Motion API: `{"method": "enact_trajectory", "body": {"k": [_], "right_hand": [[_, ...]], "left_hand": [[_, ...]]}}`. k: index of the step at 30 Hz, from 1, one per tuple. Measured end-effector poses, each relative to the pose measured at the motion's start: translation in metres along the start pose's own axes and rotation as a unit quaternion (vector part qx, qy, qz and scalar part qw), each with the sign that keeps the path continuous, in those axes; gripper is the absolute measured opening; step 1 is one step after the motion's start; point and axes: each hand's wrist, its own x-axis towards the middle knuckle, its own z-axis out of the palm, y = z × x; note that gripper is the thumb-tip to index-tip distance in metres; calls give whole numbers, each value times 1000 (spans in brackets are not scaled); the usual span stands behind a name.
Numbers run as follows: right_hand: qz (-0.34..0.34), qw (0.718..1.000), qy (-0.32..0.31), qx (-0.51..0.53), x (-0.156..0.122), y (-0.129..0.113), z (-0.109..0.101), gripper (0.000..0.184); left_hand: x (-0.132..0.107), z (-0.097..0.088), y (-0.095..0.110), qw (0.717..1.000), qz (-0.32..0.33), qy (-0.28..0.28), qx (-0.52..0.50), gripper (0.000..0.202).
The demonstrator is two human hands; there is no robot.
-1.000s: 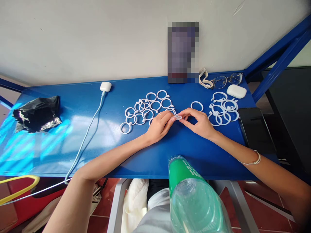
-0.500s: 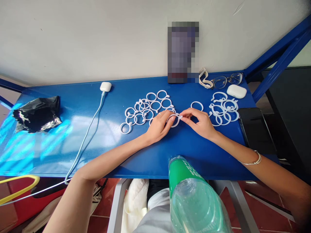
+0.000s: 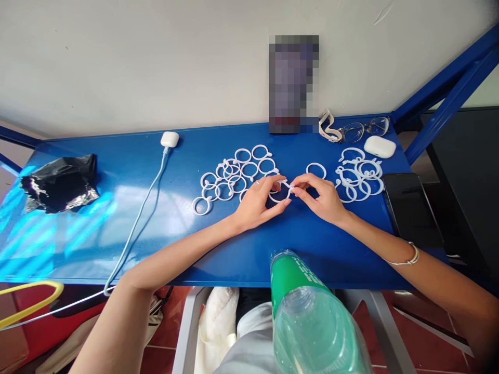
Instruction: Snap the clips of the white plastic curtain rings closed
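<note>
Both my hands hold one white plastic shower curtain ring (image 3: 277, 201) between them, just above the blue table. My left hand (image 3: 253, 208) curls its fingers over the ring's far side, while its thumb reaches along the near side toward the clasp. My right hand (image 3: 322, 198) pinches the clasp end between thumb and index finger. Fingers hide part of the ring. Left of my hands lies a spread of several similar rings (image 3: 223, 191), some partly under my left hand. A single ring (image 3: 316, 164) rests beyond my right hand, and a cluster of rings (image 3: 362, 194) lies to its right.
A clear green-labelled bottle (image 3: 296, 275) stands at the front edge. On the right are a phone (image 3: 412, 205), a white case (image 3: 379, 147), glasses (image 3: 353, 132) and a pale strap (image 3: 329, 130). Leftward lie a white charger (image 3: 169, 139) with its cable and a black plastic bag (image 3: 58, 182).
My left thumb has swung down and outward from the ring toward my right fingertips. The held ring has turned slightly, and its clasp remains at my right hand. The other rings have not moved.
</note>
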Motion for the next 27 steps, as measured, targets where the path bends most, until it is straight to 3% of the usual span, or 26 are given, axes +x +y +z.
{"method": "enact_trajectory", "body": {"k": [27], "right_hand": [[-4, 1000, -17, 10, 0, -1, -1, 10]], "left_hand": [[1, -1, 0, 1000, 15, -5, -4, 32]]}}
